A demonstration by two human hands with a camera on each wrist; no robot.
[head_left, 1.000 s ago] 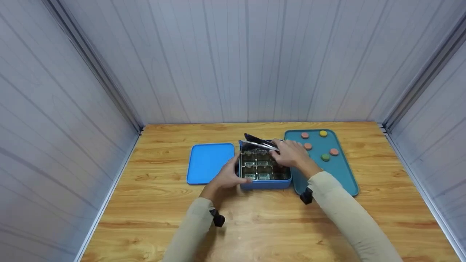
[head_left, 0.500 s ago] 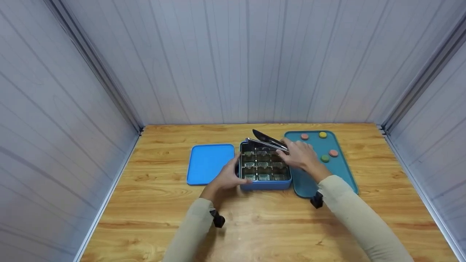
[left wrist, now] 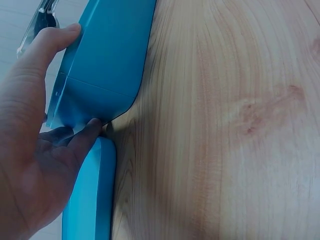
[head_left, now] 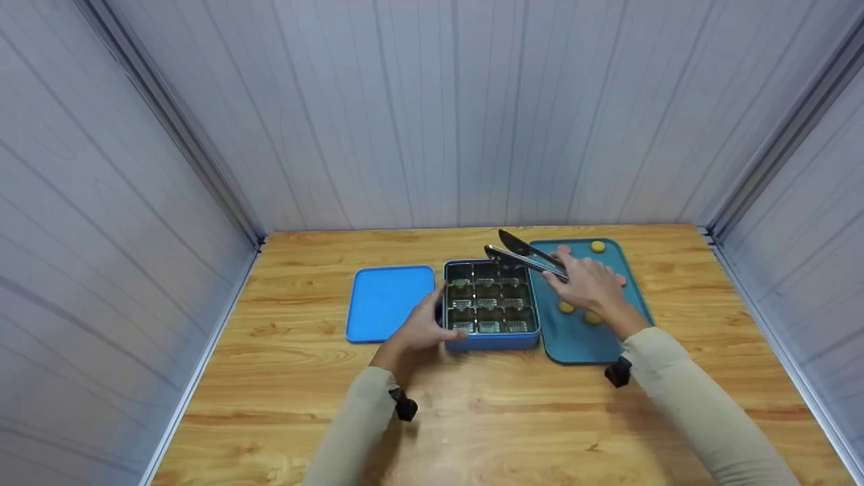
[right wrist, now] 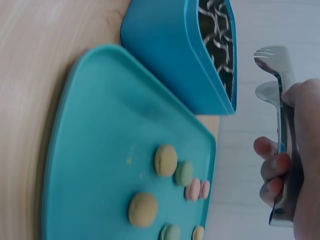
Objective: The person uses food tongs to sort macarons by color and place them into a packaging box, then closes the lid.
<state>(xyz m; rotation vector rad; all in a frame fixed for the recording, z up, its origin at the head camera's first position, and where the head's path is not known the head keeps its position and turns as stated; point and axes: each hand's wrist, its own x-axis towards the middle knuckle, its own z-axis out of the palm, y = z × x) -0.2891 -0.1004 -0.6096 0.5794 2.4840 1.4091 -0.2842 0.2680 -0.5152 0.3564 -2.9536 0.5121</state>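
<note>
Head view: spread left hand (head_left: 424, 328) clasps rounded box (head_left: 494, 343); curled right hand (head_left: 588, 281), metal tongs (head_left: 521, 260).

No text, label, brand, number or sign can be read anywhere in the head view or either wrist view.

Two hands (head_left: 422, 325), one pair of tongs (head_left: 520, 260), one nine-compartment box (head_left: 494, 342), one lid (head_left: 391, 304); at right, one tray (head_left: 574, 345) with three yellow, three pink, two green macarons (right wrist: 184, 174).
</note>
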